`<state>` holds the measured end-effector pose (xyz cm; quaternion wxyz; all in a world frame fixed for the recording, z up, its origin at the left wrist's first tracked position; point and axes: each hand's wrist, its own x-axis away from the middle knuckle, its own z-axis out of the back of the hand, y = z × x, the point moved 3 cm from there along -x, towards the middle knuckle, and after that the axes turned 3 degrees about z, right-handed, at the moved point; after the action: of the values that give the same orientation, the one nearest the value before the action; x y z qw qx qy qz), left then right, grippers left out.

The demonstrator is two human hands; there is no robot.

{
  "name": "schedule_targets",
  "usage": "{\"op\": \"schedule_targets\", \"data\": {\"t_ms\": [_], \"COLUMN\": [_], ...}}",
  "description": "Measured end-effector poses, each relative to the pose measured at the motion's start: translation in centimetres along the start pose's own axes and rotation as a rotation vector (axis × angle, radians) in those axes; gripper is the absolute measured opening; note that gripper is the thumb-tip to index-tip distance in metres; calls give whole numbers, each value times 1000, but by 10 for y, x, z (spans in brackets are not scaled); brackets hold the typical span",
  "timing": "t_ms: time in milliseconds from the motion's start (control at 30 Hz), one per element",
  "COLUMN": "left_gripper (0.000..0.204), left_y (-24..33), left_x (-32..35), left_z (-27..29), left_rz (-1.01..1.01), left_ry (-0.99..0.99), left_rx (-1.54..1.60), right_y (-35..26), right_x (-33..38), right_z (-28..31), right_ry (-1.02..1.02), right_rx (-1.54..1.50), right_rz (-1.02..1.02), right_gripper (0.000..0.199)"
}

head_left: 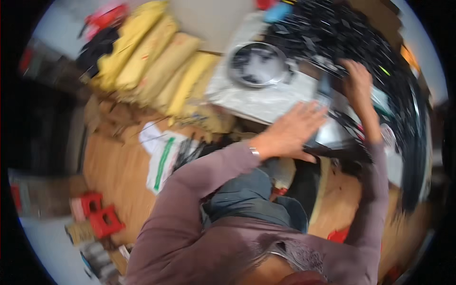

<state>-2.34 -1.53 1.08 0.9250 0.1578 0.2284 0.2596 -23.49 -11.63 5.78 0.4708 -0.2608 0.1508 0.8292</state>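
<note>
White-covered worktop [247,100] free between round pan [257,85] and left hand [295,128]. Black strip heap [327,35] blocks far right; yellow sacks [159,71] block far left.

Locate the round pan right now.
In the head view's upper middle, the round pan sits on the white sheet, right of the yellow sacks, beyond the left hand.

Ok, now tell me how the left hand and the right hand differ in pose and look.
The left hand has its fingers stretched out and thumb apart; the right hand has its fingers bent.
The left hand is nearer the body; the right reaches farther out, beside the heap of black pieces.
The left wears a pale wristband; none shows on the right.
Both are bare, below mauve sleeves.
</note>
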Motion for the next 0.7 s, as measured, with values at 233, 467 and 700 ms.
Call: {"op": "schedule_targets", "data": {"t_ms": [233, 467, 700], "left_gripper": [88, 27, 26], "left_y": [-4, 22, 35], "left_x": [16, -26, 5], "left_z": [2, 145, 188], "left_rz": [-67, -438, -225], "left_ry": [52, 530, 694], "left_rx": [-117, 212, 382], "right_y": [-74, -62, -222], "right_x": [6, 7, 68], "right_z": [-7, 31, 87], "right_ry": [-242, -470, -784], "right_rx": [114, -876, -1455], "right_rz": [352, -3, -391], "right_gripper": [35, 34, 20]}}
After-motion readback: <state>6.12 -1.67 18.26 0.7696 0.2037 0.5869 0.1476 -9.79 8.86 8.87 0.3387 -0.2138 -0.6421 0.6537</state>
